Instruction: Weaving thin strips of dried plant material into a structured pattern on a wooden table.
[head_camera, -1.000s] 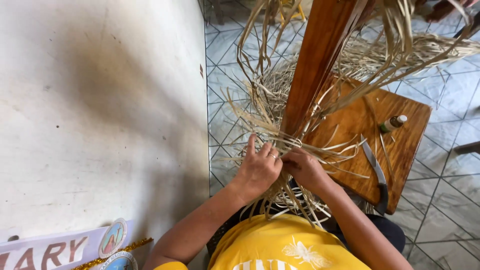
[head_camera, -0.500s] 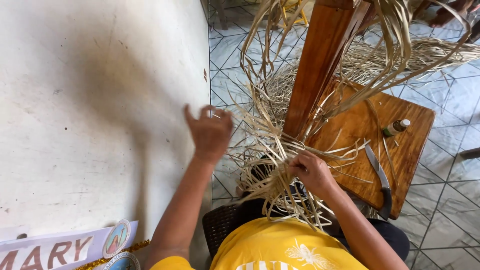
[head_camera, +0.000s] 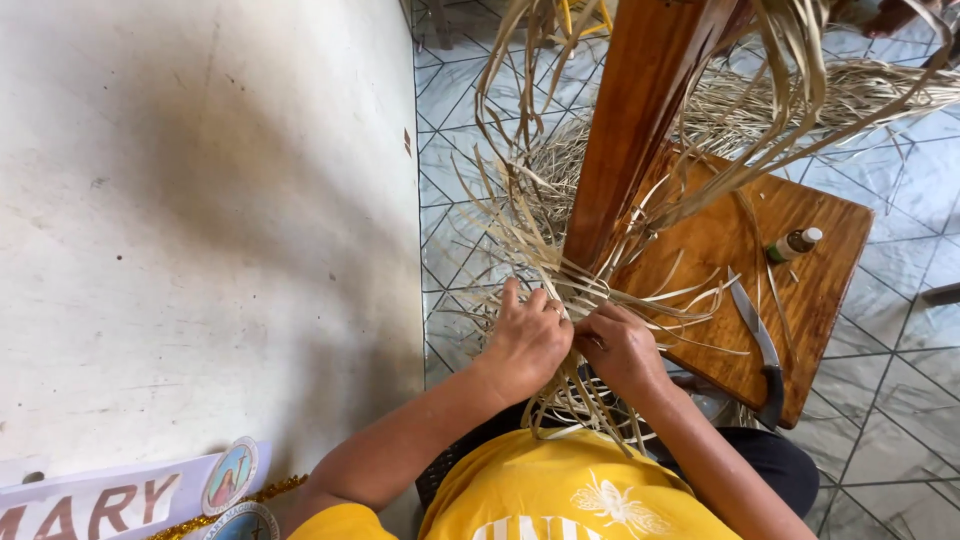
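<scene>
My left hand (head_camera: 527, 339) and my right hand (head_camera: 621, 348) meet over a bundle of pale dried straw strips (head_camera: 545, 235) at the foot of a slanted brown wooden plank (head_camera: 635, 120). Both hands pinch strips where they cross next to the plank. My left hand wears a ring. Loose strip ends fan out past my hands and hang below them over my lap. More long strips (head_camera: 800, 70) drape from above, on the right of the plank.
A small wooden table (head_camera: 815, 300) on the right bears a knife (head_camera: 755, 335) with a dark handle and a small bottle (head_camera: 792, 244). A white wall (head_camera: 200, 220) fills the left, with a banner (head_camera: 120, 500) at its base. Tiled floor (head_camera: 900, 380) and a straw pile (head_camera: 860, 95) lie beyond.
Half a second ago my left hand was raised out to the left, away from the straw. It has come back down onto the strips beside my right hand, which stayed in place.
</scene>
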